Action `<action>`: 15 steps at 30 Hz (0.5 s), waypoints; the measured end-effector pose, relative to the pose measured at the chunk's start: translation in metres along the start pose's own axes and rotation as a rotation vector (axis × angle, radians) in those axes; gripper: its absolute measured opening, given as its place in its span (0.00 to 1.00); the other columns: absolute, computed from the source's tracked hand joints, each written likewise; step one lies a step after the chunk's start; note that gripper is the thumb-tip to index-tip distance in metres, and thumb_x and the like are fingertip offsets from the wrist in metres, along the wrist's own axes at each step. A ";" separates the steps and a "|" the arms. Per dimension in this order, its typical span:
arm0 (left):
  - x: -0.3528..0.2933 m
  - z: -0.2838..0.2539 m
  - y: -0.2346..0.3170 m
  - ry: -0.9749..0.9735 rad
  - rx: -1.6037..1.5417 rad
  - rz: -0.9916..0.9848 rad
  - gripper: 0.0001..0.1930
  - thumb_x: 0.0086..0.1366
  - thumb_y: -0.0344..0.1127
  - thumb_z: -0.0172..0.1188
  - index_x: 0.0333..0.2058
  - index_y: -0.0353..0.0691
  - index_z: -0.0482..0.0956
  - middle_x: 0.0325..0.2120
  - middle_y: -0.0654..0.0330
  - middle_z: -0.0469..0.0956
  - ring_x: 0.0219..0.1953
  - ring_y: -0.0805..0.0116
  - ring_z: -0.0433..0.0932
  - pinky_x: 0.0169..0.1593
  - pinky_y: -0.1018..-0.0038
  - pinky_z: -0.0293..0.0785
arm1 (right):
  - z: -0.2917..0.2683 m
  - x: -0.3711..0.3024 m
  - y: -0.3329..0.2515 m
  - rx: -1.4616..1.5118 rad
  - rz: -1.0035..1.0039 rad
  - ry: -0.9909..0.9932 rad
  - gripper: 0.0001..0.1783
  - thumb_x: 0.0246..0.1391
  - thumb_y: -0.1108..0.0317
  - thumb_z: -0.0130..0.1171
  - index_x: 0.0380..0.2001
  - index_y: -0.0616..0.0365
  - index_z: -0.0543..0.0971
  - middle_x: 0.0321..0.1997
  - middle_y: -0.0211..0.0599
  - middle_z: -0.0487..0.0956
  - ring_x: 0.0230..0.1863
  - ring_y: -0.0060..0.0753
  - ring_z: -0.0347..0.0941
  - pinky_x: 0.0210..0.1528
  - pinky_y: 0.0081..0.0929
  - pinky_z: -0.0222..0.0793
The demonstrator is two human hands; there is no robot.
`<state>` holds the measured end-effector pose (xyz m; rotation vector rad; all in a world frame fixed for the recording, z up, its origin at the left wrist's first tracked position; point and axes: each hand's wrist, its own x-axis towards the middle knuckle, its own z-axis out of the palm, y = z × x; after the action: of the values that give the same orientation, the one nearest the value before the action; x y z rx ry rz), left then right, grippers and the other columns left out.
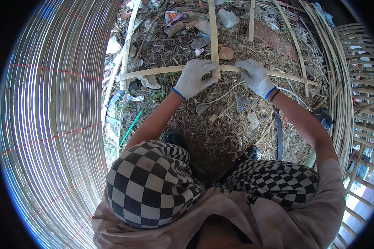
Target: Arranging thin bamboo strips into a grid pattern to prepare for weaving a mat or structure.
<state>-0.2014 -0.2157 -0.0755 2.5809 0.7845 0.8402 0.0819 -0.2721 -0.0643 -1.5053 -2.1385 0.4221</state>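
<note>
Here I have the right gloved hand (255,77) pinching the crosswise strip (153,71), which lies over the littered ground (183,114) and meets the lengthwise strip (214,37); the left gloved hand (194,79) rests at their crossing, thumb and fingers apart, though from my end I can't tell whether it grasps either

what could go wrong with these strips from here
1. The long crosswise strip and the upright strip could slip out of line: I can make out no tie where they cross, between the left hand and right hand.
2. The strips might rock or sit unevenly, as stones such as the reddish one litter the ground around them.
3. Splinters might scratch the bare right forearm, since the gloves end at the wrists.
</note>
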 end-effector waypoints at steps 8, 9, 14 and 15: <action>0.001 0.008 -0.001 0.056 -0.023 -0.012 0.22 0.54 0.42 0.74 0.47 0.48 0.81 0.46 0.59 0.79 0.50 0.55 0.77 0.54 0.57 0.70 | -0.001 -0.001 -0.002 0.023 -0.049 0.006 0.20 0.53 0.77 0.60 0.51 0.57 0.78 0.41 0.44 0.77 0.42 0.49 0.75 0.46 0.41 0.72; -0.001 0.008 -0.001 0.055 -0.027 -0.013 0.22 0.54 0.42 0.74 0.47 0.48 0.81 0.46 0.59 0.79 0.49 0.55 0.77 0.54 0.57 0.70 | -0.001 -0.001 -0.005 0.046 0.023 0.011 0.21 0.53 0.77 0.60 0.52 0.57 0.77 0.42 0.45 0.77 0.43 0.49 0.75 0.47 0.41 0.72; -0.004 0.007 -0.002 0.045 -0.046 -0.020 0.23 0.54 0.41 0.75 0.48 0.47 0.81 0.46 0.57 0.80 0.49 0.54 0.78 0.55 0.57 0.71 | -0.002 0.016 -0.030 0.010 -0.001 0.030 0.28 0.54 0.75 0.61 0.60 0.55 0.72 0.50 0.47 0.76 0.49 0.50 0.75 0.51 0.42 0.73; -0.004 0.008 -0.002 0.065 -0.039 -0.007 0.22 0.54 0.42 0.75 0.47 0.46 0.81 0.46 0.57 0.80 0.48 0.53 0.78 0.54 0.57 0.71 | 0.000 0.019 -0.035 0.012 -0.003 0.030 0.28 0.54 0.75 0.61 0.60 0.55 0.72 0.50 0.47 0.76 0.49 0.50 0.75 0.51 0.42 0.73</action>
<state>-0.2000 -0.2175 -0.0838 2.5267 0.7869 0.9322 0.0492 -0.2664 -0.0429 -1.4917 -2.1111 0.4077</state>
